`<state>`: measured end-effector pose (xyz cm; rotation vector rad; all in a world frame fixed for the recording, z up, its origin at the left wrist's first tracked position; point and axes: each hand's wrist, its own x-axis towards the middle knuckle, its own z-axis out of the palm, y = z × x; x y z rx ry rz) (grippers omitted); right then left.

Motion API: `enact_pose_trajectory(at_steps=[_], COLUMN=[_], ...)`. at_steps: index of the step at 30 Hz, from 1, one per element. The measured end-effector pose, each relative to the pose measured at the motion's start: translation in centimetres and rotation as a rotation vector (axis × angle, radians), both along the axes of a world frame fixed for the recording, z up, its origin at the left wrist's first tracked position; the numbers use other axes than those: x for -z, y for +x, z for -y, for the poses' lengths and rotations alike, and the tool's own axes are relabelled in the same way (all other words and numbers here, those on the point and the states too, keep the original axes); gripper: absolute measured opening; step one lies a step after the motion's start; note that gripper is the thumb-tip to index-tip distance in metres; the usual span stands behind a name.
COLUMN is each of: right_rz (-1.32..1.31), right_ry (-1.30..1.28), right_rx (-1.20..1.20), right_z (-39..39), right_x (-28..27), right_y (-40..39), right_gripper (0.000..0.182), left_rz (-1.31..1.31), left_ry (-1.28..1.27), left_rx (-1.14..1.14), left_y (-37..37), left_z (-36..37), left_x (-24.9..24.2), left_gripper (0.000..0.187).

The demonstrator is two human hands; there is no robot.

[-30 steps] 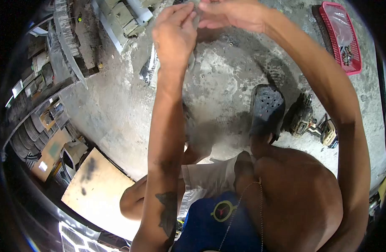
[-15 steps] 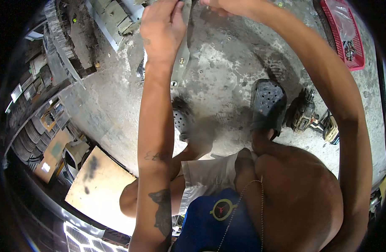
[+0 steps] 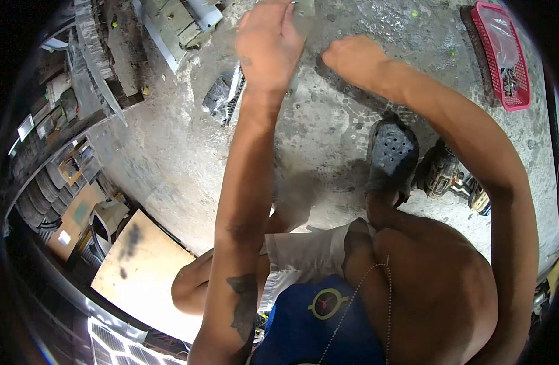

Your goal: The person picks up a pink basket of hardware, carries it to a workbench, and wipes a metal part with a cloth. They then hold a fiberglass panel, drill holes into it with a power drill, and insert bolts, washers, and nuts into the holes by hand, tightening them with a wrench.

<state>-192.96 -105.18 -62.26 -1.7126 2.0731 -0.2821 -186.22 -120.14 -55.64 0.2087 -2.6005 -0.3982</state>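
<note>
At the top of the view, my left hand [image 3: 269,47] is closed on the edge of a thin, flat grey-green plate [image 3: 305,27]. My left hand and forearm hide much of that plate. Right of it, apart from the plate, my right hand [image 3: 356,59] is curled with its fingers bent inward. Whatever it may hold is hidden. A dark plastic-like bundle [image 3: 217,98] lies on the floor left of my left wrist.
On the concrete floor [image 3: 328,143], a cordless drill [image 3: 440,174] lies beside my right clog [image 3: 391,152]. A pink basket [image 3: 519,100] with a clear bag and small metal pieces sits upper right. Metal parts [image 3: 173,24] lie upper left; a wooden board [image 3: 142,267] is lower left.
My left hand has shifted right and slightly down, with the plate moving along. My right hand has come down from the top edge, showing more fully.
</note>
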Motion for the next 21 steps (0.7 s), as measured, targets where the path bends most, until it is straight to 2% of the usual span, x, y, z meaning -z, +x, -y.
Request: enact_pose_trajectory(at_steps=[1, 6, 9, 11, 12, 14, 15, 16, 17, 18, 20, 21], right_rz=[-0.016, 0.001, 0.053, 0.230, 0.222, 0.890, 0.883, 1.033, 1.180, 1.167, 1.124, 1.069], right_ry=[-0.005, 0.040, 0.050, -0.068, -0.065, -0.080, -0.075, -0.161, -0.252, -0.249, -0.301, -0.369], right_rx=[-0.012, -0.018, 0.107, 0.309, 0.306, 0.781, 0.782, 0.875, 0.967, 0.970, 0.973, 0.970], right_z=[0.2, 0.4, -1.2, -2.9, -3.9, -6.1, -6.9, -7.7, -8.4, -8.7, -8.9, -8.7], right_x=[0.1, 0.0, 0.9, 1.7, 1.3, -1.2, -3.0, -5.0, -6.5, -7.5, -8.7, -8.4], right_y=[0.4, 0.2, -0.1, -0.6, -1.1, -1.8, -1.9, -2.0, -2.2, -2.1, -1.7, -1.5], right_gripper=[0.013, 0.012, 0.012, 0.011, 0.011, 0.012, 0.012, 0.014, 0.015, 0.015, 0.017, 0.017], left_rz=[0.000, 0.024, -0.034, -0.031, -0.024, 0.036, 0.119, 0.202, 0.178, 0.170, 0.228, 0.191], left_ry=[0.069, 0.108, 0.240, 0.319, 0.397, 0.484, 0.658, 0.832, 1.059, 1.068, 1.283, 1.352], left_rx=[-0.006, -0.010, 0.005, 0.034, 0.062, 0.030, -0.024, -0.075, -0.082, -0.077, -0.156, -0.117], left_y=[0.0, 0.5, 0.8, 0.7, 0.6, 0.8, 0.8, 0.8, 0.8, 0.8, 0.7, 0.8], left_z=[-0.2, -1.0, -2.4, -3.8, -4.6, -6.1, -6.7, -7.4, -8.2, -8.7, -9.7, -9.8], left_x=[0.1, 0.8, 2.9, 3.2, 3.3, 2.8, 2.5, 2.2, 2.1, 1.3, -0.6, -1.0], left_gripper=[0.010, 0.016, 0.012, 0.013, 0.014, 0.014, 0.015, 0.016, 0.017, 0.017, 0.017, 0.018])
